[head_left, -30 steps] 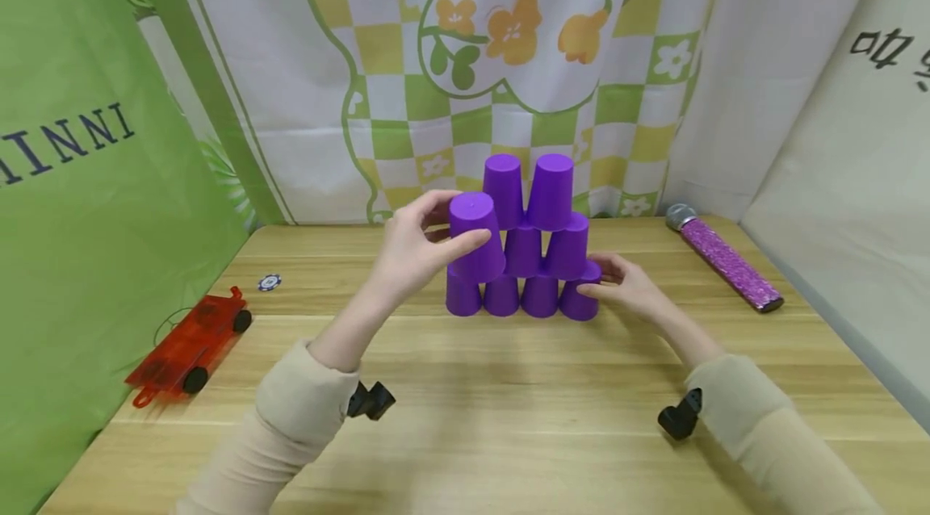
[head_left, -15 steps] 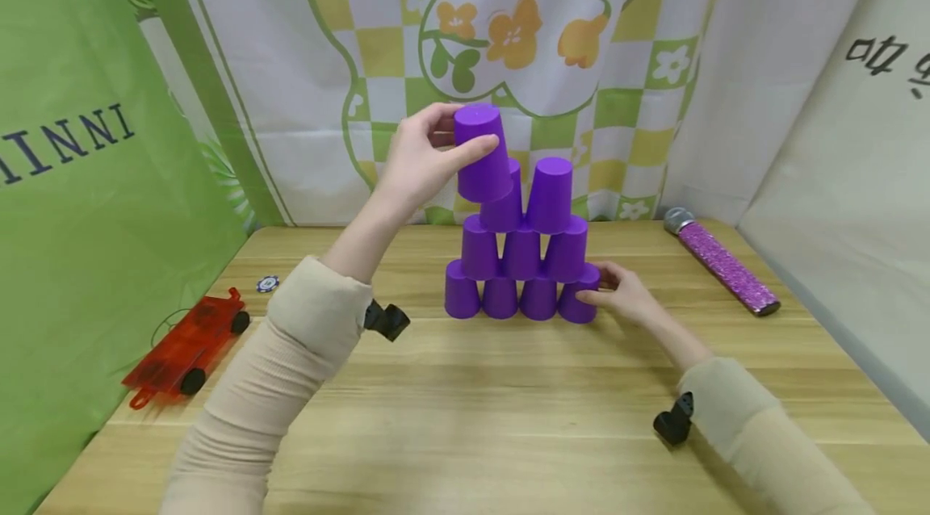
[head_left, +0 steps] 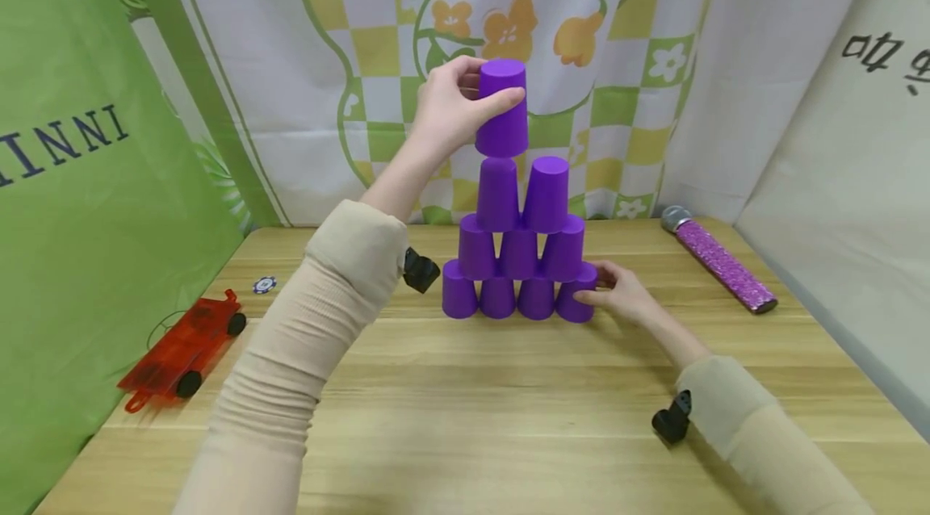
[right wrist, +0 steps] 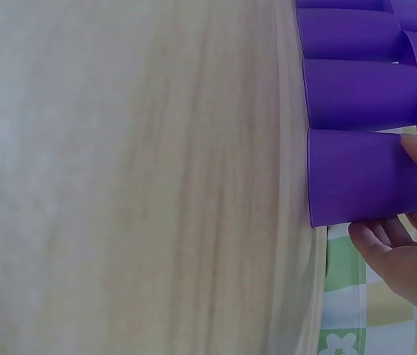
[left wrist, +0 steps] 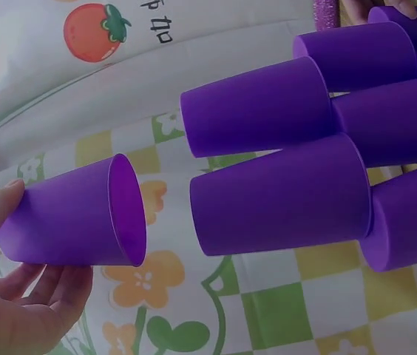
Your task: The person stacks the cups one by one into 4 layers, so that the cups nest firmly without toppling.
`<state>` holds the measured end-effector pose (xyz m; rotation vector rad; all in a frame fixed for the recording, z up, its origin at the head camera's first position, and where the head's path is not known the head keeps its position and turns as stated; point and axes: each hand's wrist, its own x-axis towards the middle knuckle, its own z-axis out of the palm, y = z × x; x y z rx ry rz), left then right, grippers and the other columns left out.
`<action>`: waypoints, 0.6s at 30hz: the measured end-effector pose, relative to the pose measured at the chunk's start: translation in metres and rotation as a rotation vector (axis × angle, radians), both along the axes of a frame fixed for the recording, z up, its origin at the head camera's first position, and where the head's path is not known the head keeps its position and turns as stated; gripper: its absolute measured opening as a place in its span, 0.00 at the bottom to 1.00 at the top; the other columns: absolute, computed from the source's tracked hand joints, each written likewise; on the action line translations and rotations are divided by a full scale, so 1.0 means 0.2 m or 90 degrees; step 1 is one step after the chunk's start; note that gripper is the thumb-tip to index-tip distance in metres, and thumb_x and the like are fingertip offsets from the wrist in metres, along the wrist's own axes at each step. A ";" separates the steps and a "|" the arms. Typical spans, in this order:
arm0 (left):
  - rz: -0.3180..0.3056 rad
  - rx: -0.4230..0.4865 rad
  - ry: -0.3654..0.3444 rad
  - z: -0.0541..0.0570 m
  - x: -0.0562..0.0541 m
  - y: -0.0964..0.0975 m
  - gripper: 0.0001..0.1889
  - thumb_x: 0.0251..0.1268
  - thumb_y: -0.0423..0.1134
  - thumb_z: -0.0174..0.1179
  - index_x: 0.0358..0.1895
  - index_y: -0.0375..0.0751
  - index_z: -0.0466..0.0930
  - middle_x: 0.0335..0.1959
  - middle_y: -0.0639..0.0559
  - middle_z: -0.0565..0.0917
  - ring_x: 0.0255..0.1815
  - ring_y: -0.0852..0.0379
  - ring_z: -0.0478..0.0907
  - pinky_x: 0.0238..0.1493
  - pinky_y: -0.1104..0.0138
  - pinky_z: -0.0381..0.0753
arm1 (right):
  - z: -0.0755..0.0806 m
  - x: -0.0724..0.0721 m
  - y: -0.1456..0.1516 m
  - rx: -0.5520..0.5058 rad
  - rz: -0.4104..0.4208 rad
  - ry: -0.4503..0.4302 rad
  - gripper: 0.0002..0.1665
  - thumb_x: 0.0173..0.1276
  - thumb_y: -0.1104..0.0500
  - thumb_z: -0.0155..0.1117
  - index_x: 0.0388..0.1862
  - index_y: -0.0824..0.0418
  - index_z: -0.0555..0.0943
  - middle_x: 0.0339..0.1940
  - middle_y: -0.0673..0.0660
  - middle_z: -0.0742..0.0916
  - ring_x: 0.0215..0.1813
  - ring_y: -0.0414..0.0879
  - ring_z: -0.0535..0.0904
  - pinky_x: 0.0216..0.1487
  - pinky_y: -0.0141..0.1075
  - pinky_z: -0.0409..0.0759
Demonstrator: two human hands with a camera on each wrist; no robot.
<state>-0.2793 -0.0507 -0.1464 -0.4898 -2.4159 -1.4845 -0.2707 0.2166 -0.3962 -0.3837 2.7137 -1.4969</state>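
Purple plastic cups stand upside down in a stepped stack: a bottom row of several, a middle row of three, and two on top, the left one (head_left: 497, 196) and the right one (head_left: 546, 196). My left hand (head_left: 449, 107) holds another upside-down purple cup (head_left: 503, 123) by its side, thumb in front and fingers behind. In the left wrist view a gap separates this cup's rim (left wrist: 128, 211) from the top two cups. Low on the right, my right hand (head_left: 625, 297) grips the rightmost bottom cup (right wrist: 364, 177) between thumb and fingers.
A pink glittery microphone (head_left: 722, 261) lies at the table's right. On the left are a red toy car chassis (head_left: 185, 349) with black wheels and a small poker chip (head_left: 265, 285). A patterned curtain (head_left: 378, 47) hangs right behind the wooden table (head_left: 508, 418).
My left hand has let go of the middle row's left cup's place, rising with its cup and shifting right to above the top row. The right hand keeps its grip on the bottom cup.
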 end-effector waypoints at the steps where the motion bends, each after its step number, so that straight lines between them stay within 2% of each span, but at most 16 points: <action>1: 0.001 -0.006 0.001 0.00 -0.01 0.01 0.29 0.54 0.50 0.68 0.58 0.43 0.73 0.52 0.50 0.81 0.51 0.59 0.79 0.51 0.70 0.79 | 0.00 0.00 0.00 0.001 -0.001 0.001 0.34 0.60 0.62 0.66 0.60 0.77 0.67 0.55 0.76 0.78 0.57 0.66 0.75 0.60 0.51 0.76; 8: 0.002 -0.037 -0.001 -0.02 -0.05 0.10 0.29 0.54 0.50 0.67 0.58 0.43 0.73 0.52 0.50 0.82 0.51 0.59 0.78 0.51 0.72 0.78 | 0.00 0.00 0.01 -0.001 0.001 0.000 0.34 0.60 0.62 0.67 0.61 0.76 0.66 0.56 0.75 0.77 0.58 0.66 0.75 0.61 0.52 0.76; 18: 0.006 -0.037 -0.011 -0.13 -0.11 0.14 0.29 0.54 0.51 0.67 0.57 0.42 0.74 0.51 0.49 0.82 0.51 0.59 0.79 0.50 0.72 0.79 | 0.00 0.00 0.00 0.001 0.000 -0.001 0.35 0.59 0.62 0.67 0.60 0.77 0.67 0.55 0.76 0.78 0.58 0.66 0.74 0.61 0.53 0.75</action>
